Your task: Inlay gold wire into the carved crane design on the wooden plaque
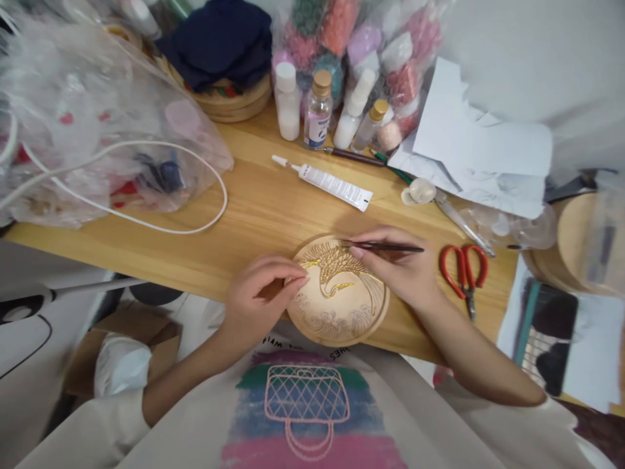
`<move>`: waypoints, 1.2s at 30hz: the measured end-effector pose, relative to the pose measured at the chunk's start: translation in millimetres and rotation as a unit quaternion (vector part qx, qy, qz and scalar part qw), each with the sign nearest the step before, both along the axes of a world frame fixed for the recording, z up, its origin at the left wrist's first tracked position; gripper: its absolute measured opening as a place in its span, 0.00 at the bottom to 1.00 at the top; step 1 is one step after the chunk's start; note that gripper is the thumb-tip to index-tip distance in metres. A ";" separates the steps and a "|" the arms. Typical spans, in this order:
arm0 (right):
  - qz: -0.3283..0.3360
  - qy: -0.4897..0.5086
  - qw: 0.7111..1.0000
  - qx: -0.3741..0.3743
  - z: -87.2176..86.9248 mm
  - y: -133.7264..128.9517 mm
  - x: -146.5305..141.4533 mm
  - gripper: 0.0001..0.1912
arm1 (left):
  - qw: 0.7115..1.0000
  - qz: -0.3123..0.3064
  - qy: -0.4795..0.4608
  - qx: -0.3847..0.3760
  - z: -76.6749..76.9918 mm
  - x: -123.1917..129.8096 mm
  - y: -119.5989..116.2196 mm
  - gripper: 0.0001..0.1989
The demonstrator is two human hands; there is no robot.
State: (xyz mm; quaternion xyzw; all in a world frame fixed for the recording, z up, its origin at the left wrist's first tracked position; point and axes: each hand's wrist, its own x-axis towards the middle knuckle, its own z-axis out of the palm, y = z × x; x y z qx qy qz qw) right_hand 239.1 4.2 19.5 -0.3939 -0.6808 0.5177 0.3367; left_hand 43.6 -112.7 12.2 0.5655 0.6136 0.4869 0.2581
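A round wooden plate (336,319) lies near the table's front edge, with a bird and wave pattern drawn on it. Gold wire (336,264) follows the lines of the bird's wing, neck and head. At the plate's left rim my left hand (263,293) pinches thumb and forefinger together by the end of a gold strand. My right hand (398,264) rests over the right rim, closed round dark tweezers (385,247) held like a pen. Their tips touch the upper part of the wing; whether they grip wire there is too small to tell.
Red-handled pliers (460,270) lie right of my right forearm. Beyond the plate is a white glue tube (336,187), with small bottles (317,114) behind. A white cable (195,231) loops from a plastic bag (97,130) at left. A phone (551,339) lies far right.
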 end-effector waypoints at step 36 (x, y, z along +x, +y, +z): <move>0.099 -0.087 0.986 0.101 2.9 -2.5 5.9 0.08 | 0.964 -0.078 0.235 0.097 -3.6 5.9 -5.3 0.04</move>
